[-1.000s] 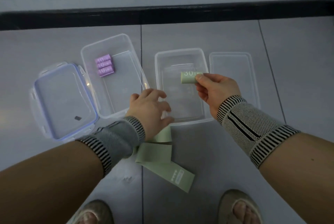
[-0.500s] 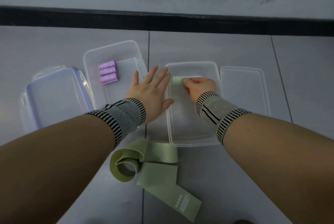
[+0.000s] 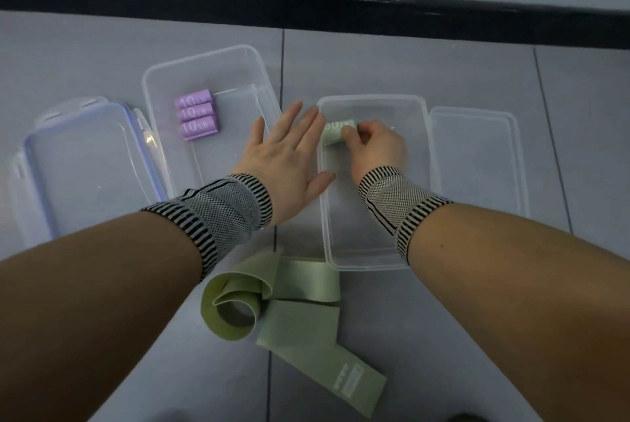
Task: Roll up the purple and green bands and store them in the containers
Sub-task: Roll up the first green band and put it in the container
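Observation:
My right hand (image 3: 373,147) reaches into the right clear container (image 3: 417,183) and pinches a rolled green band (image 3: 335,132) at the container's far left corner. My left hand (image 3: 289,159) lies flat with straight fingers against that container's left wall. Three rolled purple bands (image 3: 197,114) marked 10 LB lie side by side in the left clear container (image 3: 238,81). Loose green bands (image 3: 283,299), one partly curled, lie on the floor in front of the right container, between my forearms.
A blue-rimmed lid (image 3: 85,166) lies left of the purple container. A clear lid (image 3: 477,162) lies right of the green container. A dark skirting strip (image 3: 306,2) runs along the wall behind. The floor is grey tile.
My right hand carried the rolled green band down into the right container's far left corner. My left hand left the loose bands and spread flat beside the container.

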Tool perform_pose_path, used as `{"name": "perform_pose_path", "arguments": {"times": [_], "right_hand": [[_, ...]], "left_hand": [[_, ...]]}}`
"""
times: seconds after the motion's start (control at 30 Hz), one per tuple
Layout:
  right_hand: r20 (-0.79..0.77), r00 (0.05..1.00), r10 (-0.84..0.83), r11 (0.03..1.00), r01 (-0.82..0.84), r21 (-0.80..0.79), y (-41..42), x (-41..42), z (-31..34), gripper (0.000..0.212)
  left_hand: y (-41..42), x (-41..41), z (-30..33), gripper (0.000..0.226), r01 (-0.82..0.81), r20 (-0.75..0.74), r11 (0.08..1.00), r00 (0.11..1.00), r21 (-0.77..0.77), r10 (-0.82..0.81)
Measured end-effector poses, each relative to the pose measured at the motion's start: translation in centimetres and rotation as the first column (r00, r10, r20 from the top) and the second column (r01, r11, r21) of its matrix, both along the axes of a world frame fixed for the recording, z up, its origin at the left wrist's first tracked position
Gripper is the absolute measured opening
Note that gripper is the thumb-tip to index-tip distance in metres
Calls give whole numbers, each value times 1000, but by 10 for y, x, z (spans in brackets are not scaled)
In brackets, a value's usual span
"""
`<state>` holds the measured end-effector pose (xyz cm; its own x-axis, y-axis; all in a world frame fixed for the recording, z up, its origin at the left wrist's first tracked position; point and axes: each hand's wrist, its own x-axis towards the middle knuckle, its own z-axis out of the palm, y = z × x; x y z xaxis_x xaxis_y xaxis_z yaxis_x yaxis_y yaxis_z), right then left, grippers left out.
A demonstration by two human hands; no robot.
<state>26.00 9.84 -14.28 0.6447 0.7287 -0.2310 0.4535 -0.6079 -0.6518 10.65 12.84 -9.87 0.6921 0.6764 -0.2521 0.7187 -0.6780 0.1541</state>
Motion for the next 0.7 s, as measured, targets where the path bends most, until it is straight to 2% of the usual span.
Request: {"name": "perform_pose_path", "arguments": {"times": [0.1,0.3,0.5,0.7], "right_hand": [[90,994,64,998,-61,-36,-3,-1,-4,36],[90,992,91,996,-90,-11,-4,0,-4,37],[223,970,98,995,-104,12,-10,-6,-7,34],[224,966,126,989,-139,46,-12,-6,-15,31]], "left_hand": [[0,-1,0,80,-5,9,1000,1000,-7,6],[-1,-1,-1,79,-14,28,1000,1000,-9,15],[-2,-1,0,79,-7,-2,1000,1000,0,7],[-1,0,-3,79,-6,-5,1000,1000,11,6]]}}
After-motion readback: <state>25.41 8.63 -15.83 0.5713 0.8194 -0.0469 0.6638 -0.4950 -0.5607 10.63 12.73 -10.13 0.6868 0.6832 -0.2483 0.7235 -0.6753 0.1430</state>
